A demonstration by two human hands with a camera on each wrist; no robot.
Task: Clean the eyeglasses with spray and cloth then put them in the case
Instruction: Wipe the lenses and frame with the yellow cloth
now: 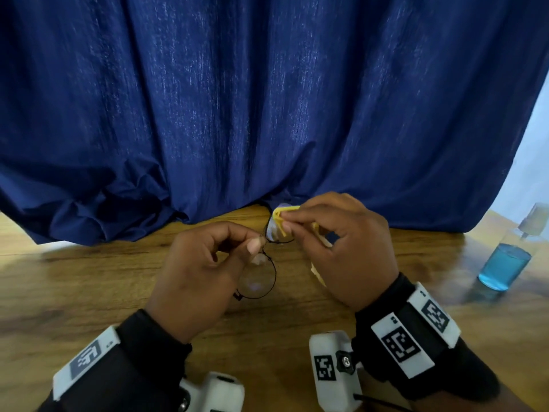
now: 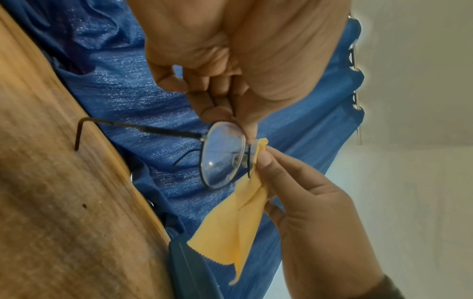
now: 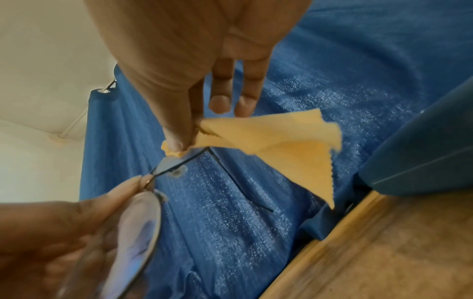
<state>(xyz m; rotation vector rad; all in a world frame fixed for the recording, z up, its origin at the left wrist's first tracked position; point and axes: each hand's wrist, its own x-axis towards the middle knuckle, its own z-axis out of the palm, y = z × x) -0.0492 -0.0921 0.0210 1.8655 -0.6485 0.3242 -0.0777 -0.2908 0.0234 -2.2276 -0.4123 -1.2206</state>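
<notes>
Left hand (image 1: 205, 272) is pinching the bridge of the thin black round-lens eyeglasses (image 1: 258, 281), steadying them; right hand (image 1: 341, 248) is pinching folded yellow microfibre cloth (image 2: 230, 228) around the far lens, wiping.

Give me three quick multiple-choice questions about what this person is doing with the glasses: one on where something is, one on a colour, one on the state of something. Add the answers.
1. Where does the spray bottle stand?
A. on the table to the person's right
B. in the left hand
C. inside the case

2. What colour is the cloth?
A. white
B. yellow
C. red

3. How are the eyeglasses held?
A. lying flat on the table
B. shut away in the case
C. held up in the air, the left hand pinching the frame

Answers:
1 A: the spray bottle stands alone on the wooden table, far right.
2 B: the cloth in the right hand is yellow, pressed to one lens.
3 C: the left hand pinches the eyeglasses near the bridge, above the table; the case sits apart.
</notes>
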